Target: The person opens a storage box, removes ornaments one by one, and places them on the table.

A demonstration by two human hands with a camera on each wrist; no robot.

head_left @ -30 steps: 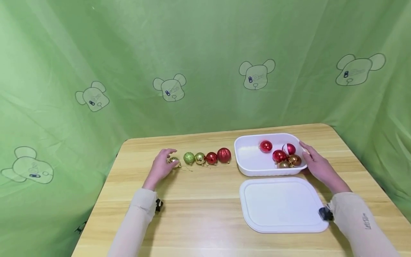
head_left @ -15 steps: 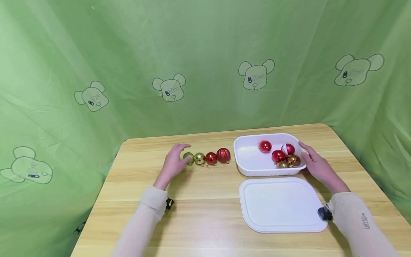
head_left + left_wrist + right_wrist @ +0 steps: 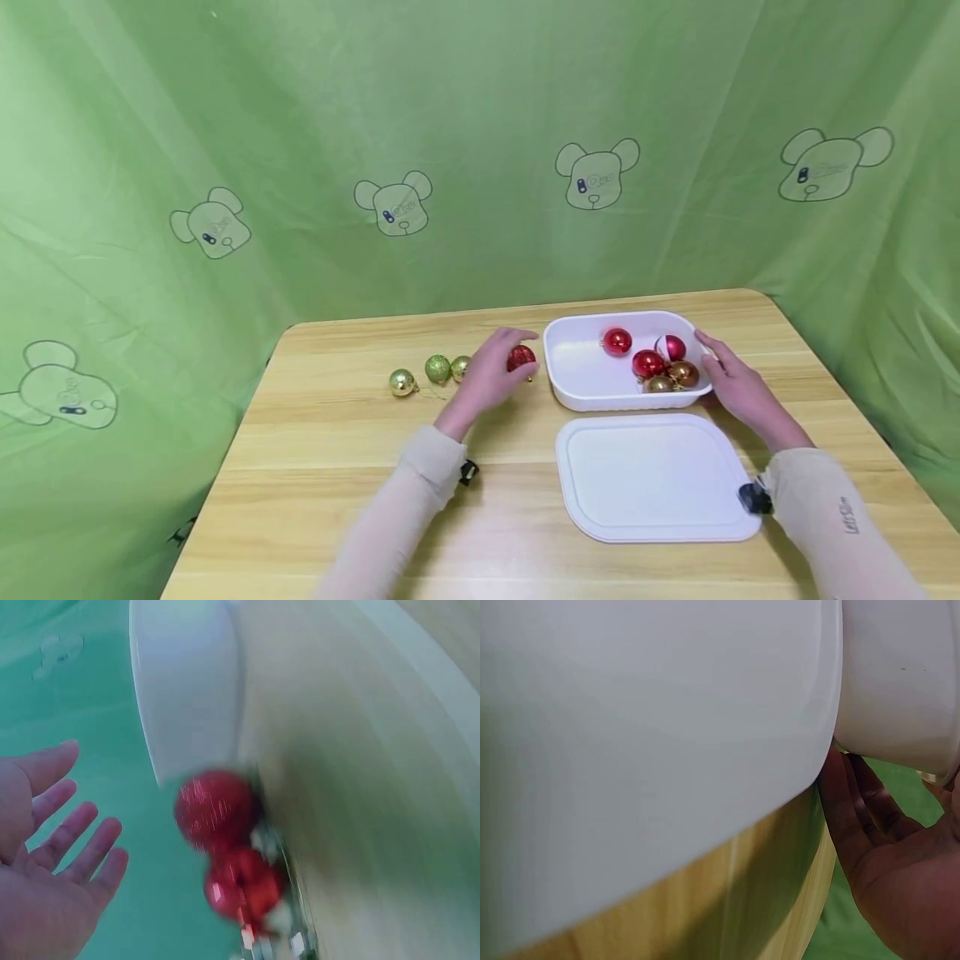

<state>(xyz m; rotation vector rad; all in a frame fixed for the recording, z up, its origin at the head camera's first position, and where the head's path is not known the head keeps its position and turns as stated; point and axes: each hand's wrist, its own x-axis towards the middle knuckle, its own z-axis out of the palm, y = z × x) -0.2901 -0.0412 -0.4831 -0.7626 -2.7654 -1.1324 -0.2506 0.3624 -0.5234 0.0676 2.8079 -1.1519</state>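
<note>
Curl loosely spread left hand (image 3: 491, 372) gently around red glitter ball (image 3: 521, 357).
Steady white box (image 3: 600, 403) at right end with relaxed right hand (image 3: 738, 393).

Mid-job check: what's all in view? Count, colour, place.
Table: one, light wood, under the rest
Curtain: one, green, behind
Box: one, white, table's right
Lid: one, white, in front of box
Boxed balls: five, two red, two golden-brown, one pinkish-and-white, inside
Green ball: one, green, left of box
Loose gold balls: two, gold, flanking the green one
Loose red balls: two, red, by box's left end
Sleeves: two, cream, forearms
Wrist cameras: two, black, wrists
Left hand: one, bare, by the loose red balls
Right hand: one, bare, at box's right end
</note>
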